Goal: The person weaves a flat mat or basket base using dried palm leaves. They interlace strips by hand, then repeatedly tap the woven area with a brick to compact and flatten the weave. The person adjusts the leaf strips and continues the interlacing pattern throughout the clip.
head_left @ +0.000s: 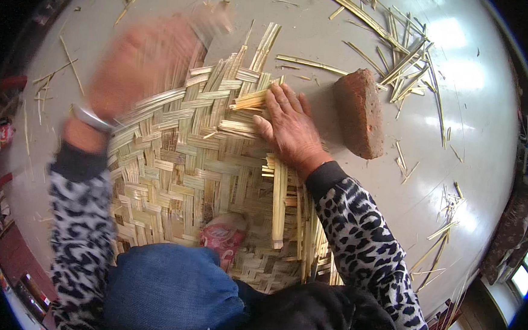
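A woven mat (182, 175) of flat, pale straw-coloured strips lies beneath my hands, its pattern a broad zigzag. My right hand (291, 127) rests on the mat's right edge, fingers stretched out and thumb apart, pressing on folded strip ends (248, 100). At the upper left, my left hand (140, 63) is smeared by motion over the mat's far left edge, so its fingers cannot be made out. Loose strip ends (265, 47) stick out past the far edge. Longer strips (279, 208) lie along the right side, below my right wrist.
A reddish-brown brick (359, 113) sits on the pale, shiny floor (431, 193) to the right of my right hand. Broken strips (406, 65) are scattered at the far right, with more bits at the left. My foot in a red patterned shoe (223, 238) is on the mat.
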`<state>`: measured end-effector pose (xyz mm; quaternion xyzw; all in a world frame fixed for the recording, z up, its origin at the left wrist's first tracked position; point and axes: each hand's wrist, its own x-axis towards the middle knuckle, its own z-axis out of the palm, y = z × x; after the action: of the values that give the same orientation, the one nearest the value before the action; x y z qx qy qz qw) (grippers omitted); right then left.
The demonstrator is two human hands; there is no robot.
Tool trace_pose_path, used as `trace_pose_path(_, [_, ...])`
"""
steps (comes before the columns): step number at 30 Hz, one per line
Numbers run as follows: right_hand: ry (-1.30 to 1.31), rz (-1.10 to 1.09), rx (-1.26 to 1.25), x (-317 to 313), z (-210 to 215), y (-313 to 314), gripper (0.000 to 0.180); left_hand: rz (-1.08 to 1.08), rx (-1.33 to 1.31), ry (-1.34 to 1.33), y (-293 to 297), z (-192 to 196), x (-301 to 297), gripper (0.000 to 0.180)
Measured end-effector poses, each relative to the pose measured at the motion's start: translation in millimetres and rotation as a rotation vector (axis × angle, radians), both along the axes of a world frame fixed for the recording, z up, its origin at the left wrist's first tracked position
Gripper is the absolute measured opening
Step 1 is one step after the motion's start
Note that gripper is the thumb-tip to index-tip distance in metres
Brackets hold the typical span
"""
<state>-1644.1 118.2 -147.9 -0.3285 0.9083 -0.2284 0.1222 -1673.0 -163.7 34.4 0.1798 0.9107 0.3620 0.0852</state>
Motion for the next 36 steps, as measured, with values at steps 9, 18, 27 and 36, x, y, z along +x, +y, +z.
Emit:
trace_pose_path(9, [0.075, 0.001, 0.134, 3.5, 11.4, -7.8, 0.070, 0.163, 0.085, -0.378, -164.9, -180.6, -114.6, 0.039])
trace_pose_path(18, [0.115, -0.016, 0.114, 7.2, 10.9, -10.4, 0.072, 0.208, 0.484, -0.630, 33.9, -164.7, -21.2, 0.068])
trace_pose_path(27, [0.179, -0.049, -0.049, 9.2, -1.3, -4.0, 0.057, 0.190, 0.295, -0.337, 104.8, -166.7, 38.5, 0.066])
trace_pose_path(36, [-0.088, -0.017, -0.117, 11.8, -14.0, 10.7, 0.047, 0.019, -0.115, -0.202, 120.0, -160.7, 47.5, 0.112])
